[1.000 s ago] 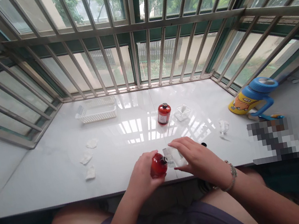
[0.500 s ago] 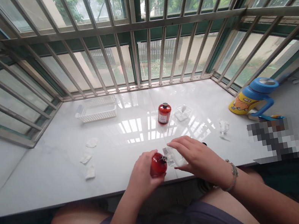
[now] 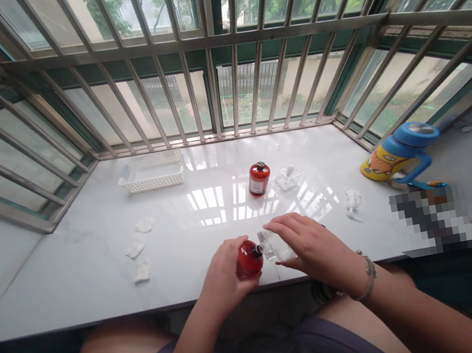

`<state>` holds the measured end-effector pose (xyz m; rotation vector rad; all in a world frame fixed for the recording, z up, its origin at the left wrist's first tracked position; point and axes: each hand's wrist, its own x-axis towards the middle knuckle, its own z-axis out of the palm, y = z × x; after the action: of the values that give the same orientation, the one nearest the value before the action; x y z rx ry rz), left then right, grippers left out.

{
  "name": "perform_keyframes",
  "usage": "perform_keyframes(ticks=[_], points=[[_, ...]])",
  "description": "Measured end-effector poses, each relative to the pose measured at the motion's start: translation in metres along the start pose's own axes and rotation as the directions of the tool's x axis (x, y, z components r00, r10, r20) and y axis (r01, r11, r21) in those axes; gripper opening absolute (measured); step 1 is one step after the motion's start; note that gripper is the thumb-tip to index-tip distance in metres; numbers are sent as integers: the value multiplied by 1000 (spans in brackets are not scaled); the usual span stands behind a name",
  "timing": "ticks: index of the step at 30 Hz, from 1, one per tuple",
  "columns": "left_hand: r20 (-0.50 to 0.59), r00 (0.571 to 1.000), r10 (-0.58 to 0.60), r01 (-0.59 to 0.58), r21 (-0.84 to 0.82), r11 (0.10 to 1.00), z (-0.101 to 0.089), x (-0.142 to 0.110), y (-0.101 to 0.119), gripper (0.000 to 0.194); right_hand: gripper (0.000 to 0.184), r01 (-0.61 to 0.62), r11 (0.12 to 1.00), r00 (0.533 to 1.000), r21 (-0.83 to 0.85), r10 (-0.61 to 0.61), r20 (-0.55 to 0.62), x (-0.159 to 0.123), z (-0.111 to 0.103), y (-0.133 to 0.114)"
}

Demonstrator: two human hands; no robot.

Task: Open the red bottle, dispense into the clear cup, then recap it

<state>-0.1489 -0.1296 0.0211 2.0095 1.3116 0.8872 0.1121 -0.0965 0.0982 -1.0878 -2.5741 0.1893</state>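
Note:
My left hand (image 3: 229, 270) is wrapped round a red glass bottle (image 3: 248, 258), whose dark, uncapped-looking neck leans to the right. Fingers of my right hand (image 3: 309, 242) close round a clear, square-edged glass bottle (image 3: 275, 244), tipped so that its mouth points left at the red bottle's neck. The two necks meet or nearly meet; whether they touch I cannot tell. My palm hides much of the clear bottle. Beyond my hands stands a second red bottle (image 3: 259, 179) with a white label and black cap. Beside it is a clear square glass piece (image 3: 288, 177) with a white knob.
A white plastic basket (image 3: 155, 182) sits at the back left of the white marble counter (image 3: 86, 257). Several crumpled white tissue pieces (image 3: 142, 271) lie at left, another white scrap (image 3: 353, 203) at right. A blue-and-yellow flask (image 3: 396, 153) stands far right. Metal bars (image 3: 203, 42) line the window.
Both hands hold almost the same pose. The bottles have shifted only very slightly.

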Motion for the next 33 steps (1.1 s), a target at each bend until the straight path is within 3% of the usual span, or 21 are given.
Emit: perform_keyframes(ticks=[33], points=[[4,1000,-6,6,-13,1000,-1,-1,1,78,80,19,1000,1000,1,-19,12,2,-2,1]])
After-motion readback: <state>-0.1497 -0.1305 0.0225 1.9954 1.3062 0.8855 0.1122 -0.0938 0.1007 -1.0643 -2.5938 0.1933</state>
